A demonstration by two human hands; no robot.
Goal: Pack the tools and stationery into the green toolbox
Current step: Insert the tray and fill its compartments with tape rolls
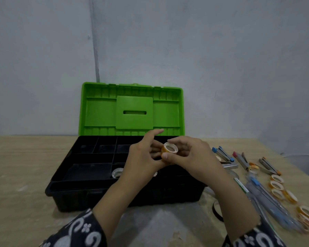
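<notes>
no brand or lettering could be read anywhere; the print on the pens was too small to make out. both hands met above the open toolbox (128,175), green lid (132,111) standing upright at the back, black tray of compartments lying open below the fingers. the small roll of tape (169,150) sat between the two hands, its open core tilted up and toward the camera, white rim showing, amber band around it. the right hand (191,157) had the roll pinched, thumb pressed on its near side, the other fingers curled over its far side. the left hand (143,155) touched the roll's left side with loosely bent fingers, index finger stretched out past it toward the lid; whether it truly gripped could not be told. under the left wrist, another white tape roll (117,172) lay in a tray compartment. to the right of the right hand, staplers (223,154) pointed their long axes diagonally away, pens (268,198) ran near to far, and more tape rolls (276,186) lay in a line on the wooden table (25,166).
</notes>
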